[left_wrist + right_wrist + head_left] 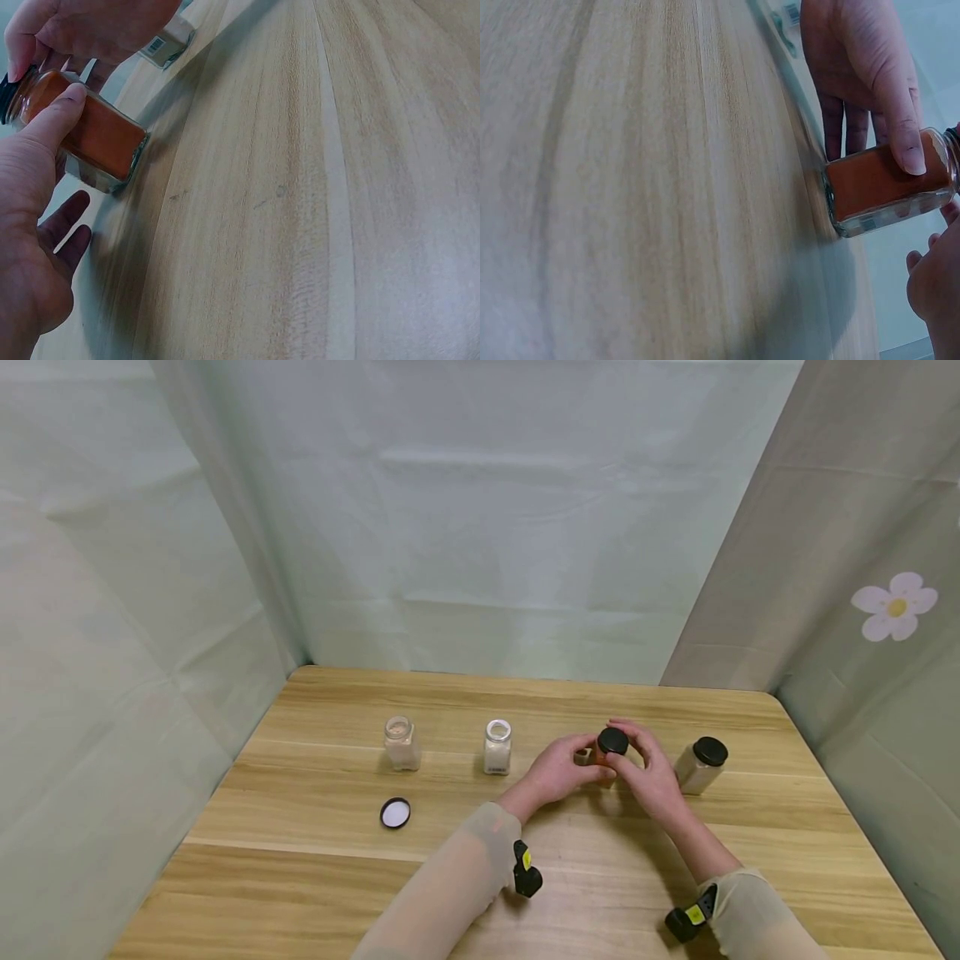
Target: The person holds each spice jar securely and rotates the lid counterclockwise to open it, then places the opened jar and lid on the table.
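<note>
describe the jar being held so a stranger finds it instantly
On the light-brown wooden table, look right of centre for the left hand and right hand. They hold a square clear-glass jar with a round black lid. Its orange-red contents set it apart from the pale-filled glass jars beside it.

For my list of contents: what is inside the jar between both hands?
The jar holds orange-red filling; the filling's surface under the black lid cannot be seen.

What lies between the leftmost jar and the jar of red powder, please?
In the head view, the white jar and the left hand lie between them, that hand gripping the red jar.
</note>
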Available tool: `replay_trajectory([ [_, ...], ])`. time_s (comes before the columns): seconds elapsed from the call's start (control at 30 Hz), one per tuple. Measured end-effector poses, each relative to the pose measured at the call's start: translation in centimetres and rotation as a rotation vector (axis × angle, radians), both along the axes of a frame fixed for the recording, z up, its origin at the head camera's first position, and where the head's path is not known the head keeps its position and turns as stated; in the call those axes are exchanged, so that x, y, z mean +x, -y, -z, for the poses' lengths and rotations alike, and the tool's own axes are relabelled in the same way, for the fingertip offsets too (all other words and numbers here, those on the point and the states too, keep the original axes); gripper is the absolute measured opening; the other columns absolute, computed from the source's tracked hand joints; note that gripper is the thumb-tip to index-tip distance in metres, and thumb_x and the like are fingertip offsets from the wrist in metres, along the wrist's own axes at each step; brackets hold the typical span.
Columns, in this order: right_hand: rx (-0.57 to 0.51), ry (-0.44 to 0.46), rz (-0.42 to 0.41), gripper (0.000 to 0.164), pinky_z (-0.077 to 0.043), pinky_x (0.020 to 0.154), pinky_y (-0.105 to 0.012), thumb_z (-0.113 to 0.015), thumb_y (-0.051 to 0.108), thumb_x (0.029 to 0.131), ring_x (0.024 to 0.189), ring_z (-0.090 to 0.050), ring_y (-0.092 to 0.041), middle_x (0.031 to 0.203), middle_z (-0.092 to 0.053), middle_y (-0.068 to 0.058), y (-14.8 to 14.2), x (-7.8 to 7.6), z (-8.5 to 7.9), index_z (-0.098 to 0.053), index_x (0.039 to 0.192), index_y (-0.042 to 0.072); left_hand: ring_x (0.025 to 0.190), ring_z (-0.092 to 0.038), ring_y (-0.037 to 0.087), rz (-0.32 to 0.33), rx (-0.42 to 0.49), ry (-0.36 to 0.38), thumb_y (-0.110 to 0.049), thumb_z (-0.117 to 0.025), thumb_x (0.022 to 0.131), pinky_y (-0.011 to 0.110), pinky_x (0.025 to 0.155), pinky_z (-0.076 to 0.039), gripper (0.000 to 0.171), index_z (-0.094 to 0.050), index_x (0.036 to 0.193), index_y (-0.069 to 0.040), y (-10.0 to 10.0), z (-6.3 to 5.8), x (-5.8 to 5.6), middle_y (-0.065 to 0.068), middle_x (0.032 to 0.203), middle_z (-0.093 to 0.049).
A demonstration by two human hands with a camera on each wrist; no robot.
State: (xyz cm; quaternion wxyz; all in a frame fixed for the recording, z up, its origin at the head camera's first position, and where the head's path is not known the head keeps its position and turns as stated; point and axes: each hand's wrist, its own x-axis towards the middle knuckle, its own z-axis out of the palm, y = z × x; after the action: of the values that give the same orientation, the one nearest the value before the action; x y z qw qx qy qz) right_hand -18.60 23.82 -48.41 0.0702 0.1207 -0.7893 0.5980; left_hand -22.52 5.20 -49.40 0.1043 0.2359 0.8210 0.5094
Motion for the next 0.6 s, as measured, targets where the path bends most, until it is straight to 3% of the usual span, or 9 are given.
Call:
replay_trajectory([
  [0.33,0.029,0.105,0.039,0.060,-0.017,0.113,-0.072,-0.073,0.024,0.098,0.149,-0.023,-0.042,0.160,-0.034,-0.009,0.00,0.17,-0.05,-0.048,0.151,0.010,0.115,-0.059,0.010,0.002,0.010,0.002,-0.040,-0.080,0.090,0.031,0.098,-0.047,0.053,-0.065,0.138,-0.026,0.02,0.17,-0.10,-0.013,0.126,-0.065],
  [0.6,0.022,0.161,0.078,0.067,-0.024,0.113,-0.069,-0.079,0.034,0.092,0.150,-0.021,-0.040,0.158,-0.038,-0.005,0.01,-0.02,-0.03,-0.048,0.148,0.014,0.115,-0.058,0.007,0.005,0.031,-0.002,-0.034,-0.082,0.090,0.031,0.100,-0.047,0.052,-0.065,0.138,-0.025,-0.08,0.40,-0.31,-0.011,0.128,-0.065],
])
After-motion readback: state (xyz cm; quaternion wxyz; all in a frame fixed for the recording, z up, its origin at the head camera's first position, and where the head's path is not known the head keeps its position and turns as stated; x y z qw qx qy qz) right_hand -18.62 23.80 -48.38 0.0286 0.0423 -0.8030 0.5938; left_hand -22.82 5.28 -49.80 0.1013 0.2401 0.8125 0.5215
